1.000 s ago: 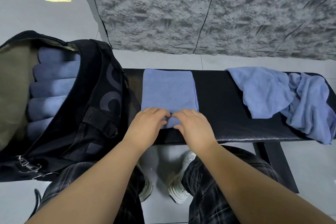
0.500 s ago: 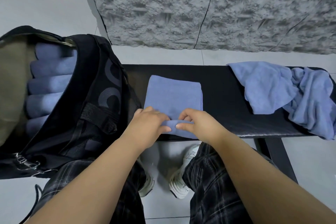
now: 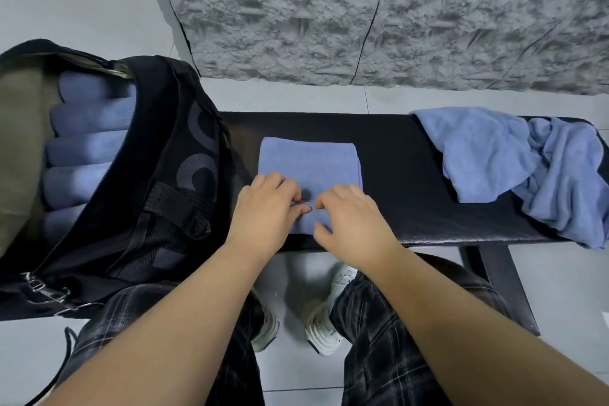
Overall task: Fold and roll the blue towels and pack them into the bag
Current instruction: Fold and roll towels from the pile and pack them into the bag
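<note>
A folded blue towel (image 3: pixel 308 163) lies flat on the black surface (image 3: pixel 395 175), in the middle of it. Its near end is turned up into a thick roll, and both hands rest on this roll. The left hand (image 3: pixel 267 208) covers the left part of the roll, and the right hand (image 3: pixel 349 217) covers the right part. The fingers of each hand are curled down over the cloth and press it, with the thumbs against the near side of the roll. So the grip of each hand is closed on the towel, but how far the fingers go under the cloth is hidden by the hands themselves.

At the left stands the open black bag (image 3: pixel 171 181). Inside it several rolled blue towels (image 3: pixel 85 148) lie one beside another; the lowest ones are partly covered by the bag's edge, so I cannot count them surely. The left side of the bag is cut off by the frame.

At the right end of the surface lies a loose heap of blue towels (image 3: pixel 514 158), not folded. One part hangs over the near edge. How many pieces are in the heap is hard to make out.
</note>
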`<move>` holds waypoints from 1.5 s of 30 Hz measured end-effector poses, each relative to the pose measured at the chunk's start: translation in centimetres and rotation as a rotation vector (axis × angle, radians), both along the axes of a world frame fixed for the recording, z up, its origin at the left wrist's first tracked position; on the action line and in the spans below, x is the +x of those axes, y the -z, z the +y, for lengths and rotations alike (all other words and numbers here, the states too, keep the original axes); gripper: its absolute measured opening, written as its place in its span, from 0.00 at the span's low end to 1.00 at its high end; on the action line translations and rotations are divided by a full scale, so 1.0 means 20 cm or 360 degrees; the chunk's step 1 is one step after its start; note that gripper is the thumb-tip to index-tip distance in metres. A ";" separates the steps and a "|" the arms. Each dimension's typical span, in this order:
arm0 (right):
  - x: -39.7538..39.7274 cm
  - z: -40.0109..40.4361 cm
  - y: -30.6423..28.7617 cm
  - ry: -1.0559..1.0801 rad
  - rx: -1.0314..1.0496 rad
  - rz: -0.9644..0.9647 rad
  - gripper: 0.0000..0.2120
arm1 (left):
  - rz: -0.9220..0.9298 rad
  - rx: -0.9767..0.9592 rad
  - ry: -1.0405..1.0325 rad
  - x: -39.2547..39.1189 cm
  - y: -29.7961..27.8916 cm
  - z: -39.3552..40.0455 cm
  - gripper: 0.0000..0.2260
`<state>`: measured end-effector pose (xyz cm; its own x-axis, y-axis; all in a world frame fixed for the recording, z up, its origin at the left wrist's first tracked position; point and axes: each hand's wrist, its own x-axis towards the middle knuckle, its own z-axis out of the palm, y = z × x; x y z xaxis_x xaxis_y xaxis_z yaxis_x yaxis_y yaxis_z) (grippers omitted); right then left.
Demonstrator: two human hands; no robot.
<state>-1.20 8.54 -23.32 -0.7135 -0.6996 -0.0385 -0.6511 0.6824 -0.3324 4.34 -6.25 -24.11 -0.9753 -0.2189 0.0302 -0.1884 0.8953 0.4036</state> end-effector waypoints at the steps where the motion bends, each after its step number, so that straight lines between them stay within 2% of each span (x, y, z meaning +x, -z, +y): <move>1: 0.02 0.00 0.01 -0.0011 0.0068 0.0019 0.15 | 0.0029 -0.0032 -0.0008 0.00 0.00 0.01 0.09; 4: 0.02 0.01 0.04 -0.0026 0.0188 0.0061 0.23 | 0.0051 -0.0068 0.0002 -0.01 -0.01 0.01 0.08; 8: -0.03 0.01 0.02 -0.0049 0.0129 -0.0065 0.18 | -0.0056 -0.0059 0.0059 0.01 -0.02 -0.01 0.15; 11: -0.05 0.01 0.01 -0.0021 0.0136 -0.0138 0.18 | -0.0201 0.0010 0.0104 0.02 -0.04 -0.03 0.23; 13: -0.06 0.01 0.01 -0.0011 0.0165 -0.0175 0.18 | -0.0243 0.0058 0.0101 0.01 -0.05 -0.05 0.25; 18: -0.08 0.00 0.01 0.0009 0.0302 -0.0205 0.16 | -0.0385 0.0010 0.0145 0.02 -0.07 -0.05 0.18; 24: -0.08 0.00 -0.01 0.0021 0.0432 -0.0355 0.15 | -0.0454 0.0168 0.0168 0.03 -0.07 -0.06 0.14; 30: -0.07 0.03 -0.08 0.0081 0.0322 -0.0654 0.13 | -0.0596 0.0389 0.0189 0.04 -0.08 -0.08 0.05; 33: -0.06 0.05 -0.12 0.0132 0.0215 -0.0764 0.12 | -0.0646 0.0436 0.0159 0.03 -0.08 -0.10 0.08; 35: -0.06 0.05 -0.11 0.0174 0.0120 -0.0684 0.11 | -0.0621 0.0456 0.0088 0.02 -0.08 -0.10 0.13; 36: -0.07 0.04 -0.10 0.0177 0.0089 -0.0532 0.10 | -0.0595 0.0469 0.0052 0.02 -0.07 -0.10 0.14; 38: -0.06 0.02 -0.06 0.0171 -0.0007 -0.0163 0.06 | -0.0533 0.0530 -0.0019 0.02 -0.04 -0.10 0.10; 40: -0.05 0.00 -0.02 0.0167 -0.0117 0.0037 0.03 | -0.0449 0.0582 -0.0100 0.01 -0.02 -0.09 0.05; 42: -0.02 -0.02 -0.01 0.0172 -0.0168 0.0089 0.05 | -0.0342 0.0542 -0.0169 0.01 0.00 -0.08 0.08; 45: 0.01 -0.03 -0.01 0.0151 -0.0072 0.0094 0.05 | -0.0148 0.0440 -0.0292 0.00 0.01 -0.06 0.10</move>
